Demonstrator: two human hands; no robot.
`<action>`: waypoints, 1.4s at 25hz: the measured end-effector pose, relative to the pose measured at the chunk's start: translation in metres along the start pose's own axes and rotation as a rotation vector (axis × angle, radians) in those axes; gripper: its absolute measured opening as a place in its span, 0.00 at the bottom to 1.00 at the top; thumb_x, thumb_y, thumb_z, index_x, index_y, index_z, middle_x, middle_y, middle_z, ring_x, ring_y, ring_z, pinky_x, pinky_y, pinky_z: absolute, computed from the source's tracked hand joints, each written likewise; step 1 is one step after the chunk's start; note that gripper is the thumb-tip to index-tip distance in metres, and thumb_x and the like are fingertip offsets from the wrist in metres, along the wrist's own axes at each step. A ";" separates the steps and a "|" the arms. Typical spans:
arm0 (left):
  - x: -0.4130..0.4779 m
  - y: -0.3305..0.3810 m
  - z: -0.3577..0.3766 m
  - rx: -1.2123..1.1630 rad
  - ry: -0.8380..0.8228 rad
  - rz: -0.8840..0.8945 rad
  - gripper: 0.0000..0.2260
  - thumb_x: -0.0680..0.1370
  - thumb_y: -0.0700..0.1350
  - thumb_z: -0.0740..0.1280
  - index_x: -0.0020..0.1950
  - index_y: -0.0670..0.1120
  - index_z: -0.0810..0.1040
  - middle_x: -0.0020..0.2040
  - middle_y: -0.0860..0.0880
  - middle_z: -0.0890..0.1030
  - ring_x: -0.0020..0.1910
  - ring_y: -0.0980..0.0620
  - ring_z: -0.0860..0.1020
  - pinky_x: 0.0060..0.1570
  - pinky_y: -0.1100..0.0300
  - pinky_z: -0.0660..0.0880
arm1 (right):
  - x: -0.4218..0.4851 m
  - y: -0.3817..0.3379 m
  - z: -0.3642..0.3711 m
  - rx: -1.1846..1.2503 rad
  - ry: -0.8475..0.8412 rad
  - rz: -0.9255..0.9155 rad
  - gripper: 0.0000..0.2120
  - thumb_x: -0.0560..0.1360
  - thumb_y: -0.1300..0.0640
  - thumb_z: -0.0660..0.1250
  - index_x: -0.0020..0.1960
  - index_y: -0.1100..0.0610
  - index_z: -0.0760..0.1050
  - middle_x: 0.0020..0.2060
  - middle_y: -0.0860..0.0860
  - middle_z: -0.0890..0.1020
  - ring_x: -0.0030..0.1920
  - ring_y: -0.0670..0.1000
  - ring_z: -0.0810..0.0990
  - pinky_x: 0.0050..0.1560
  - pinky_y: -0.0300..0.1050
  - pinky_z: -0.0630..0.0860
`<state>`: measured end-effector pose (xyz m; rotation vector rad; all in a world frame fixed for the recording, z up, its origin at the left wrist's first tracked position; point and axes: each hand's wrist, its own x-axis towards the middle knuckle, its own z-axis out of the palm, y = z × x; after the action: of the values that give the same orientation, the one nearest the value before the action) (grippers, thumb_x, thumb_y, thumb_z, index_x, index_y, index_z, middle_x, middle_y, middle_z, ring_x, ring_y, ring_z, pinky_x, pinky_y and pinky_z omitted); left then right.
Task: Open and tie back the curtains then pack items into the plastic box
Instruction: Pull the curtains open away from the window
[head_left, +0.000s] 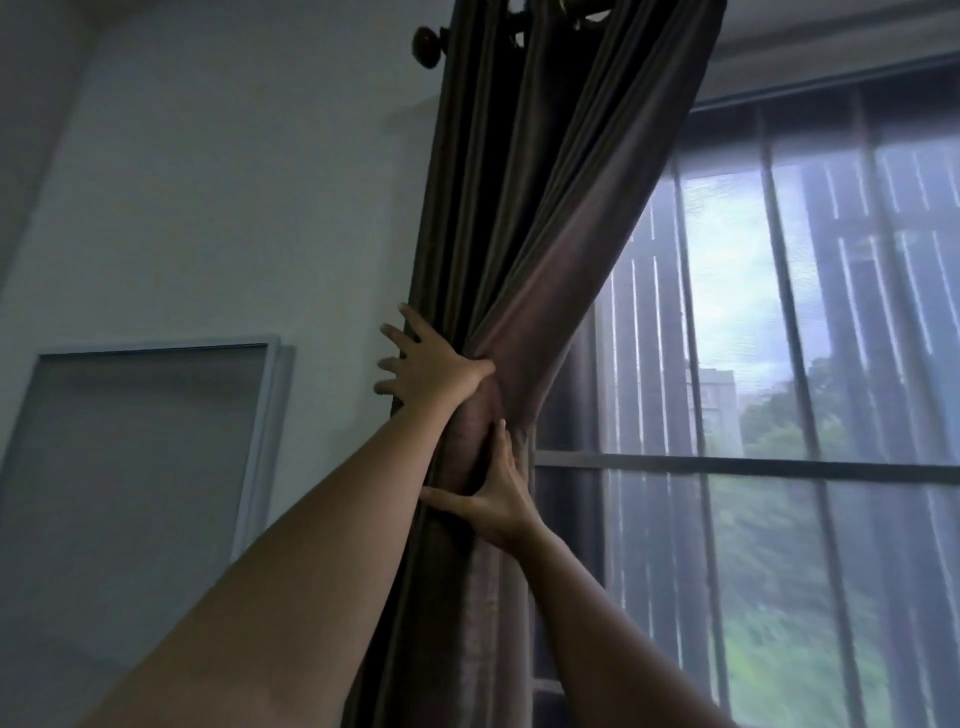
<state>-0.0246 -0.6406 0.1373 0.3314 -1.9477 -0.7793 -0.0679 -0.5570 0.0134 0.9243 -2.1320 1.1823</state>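
Observation:
The dark brown curtain (519, 234) hangs bunched at the left side of the window, drawn in to a narrow waist at mid height. My left hand (434, 366) presses against the bunch's left side at that waist, fingers straight and spread towards the wall, thumb lying over the folds. Just below, my right hand (496, 493) rests flat on the front of the gathered fabric, fingers pointing up and thumb stretched out to the left. No tie-back band or plastic box is in view.
The curtain rod's round dark end knob (430, 45) sticks out at the top. To the right, the window (779, 462) has dark bars and a sheer screen. A white-framed panel (156, 441) hangs on the wall at the left.

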 end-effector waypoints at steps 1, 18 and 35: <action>0.007 -0.009 -0.006 -0.004 0.003 -0.023 0.58 0.66 0.60 0.74 0.75 0.48 0.32 0.77 0.40 0.42 0.73 0.33 0.54 0.67 0.32 0.53 | 0.006 -0.005 0.007 0.011 -0.024 -0.008 0.66 0.53 0.28 0.72 0.75 0.48 0.34 0.77 0.48 0.43 0.76 0.54 0.43 0.74 0.56 0.52; 0.016 -0.062 -0.019 -0.071 -0.106 0.261 0.35 0.68 0.54 0.74 0.69 0.45 0.64 0.63 0.43 0.75 0.57 0.43 0.77 0.56 0.50 0.75 | 0.007 0.000 0.026 0.017 -0.242 -0.042 0.61 0.60 0.32 0.72 0.76 0.51 0.37 0.76 0.47 0.40 0.76 0.50 0.40 0.75 0.53 0.48; -0.234 0.184 0.107 -0.027 0.187 0.689 0.34 0.77 0.59 0.51 0.76 0.39 0.50 0.77 0.41 0.52 0.77 0.43 0.51 0.73 0.48 0.43 | -0.202 0.123 -0.311 -0.625 0.081 0.117 0.39 0.75 0.34 0.51 0.76 0.56 0.46 0.77 0.52 0.47 0.76 0.54 0.49 0.74 0.51 0.50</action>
<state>0.0142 -0.3364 0.0596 -0.2728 -1.7046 -0.3059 0.0001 -0.1769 -0.0451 0.4646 -2.2976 0.5194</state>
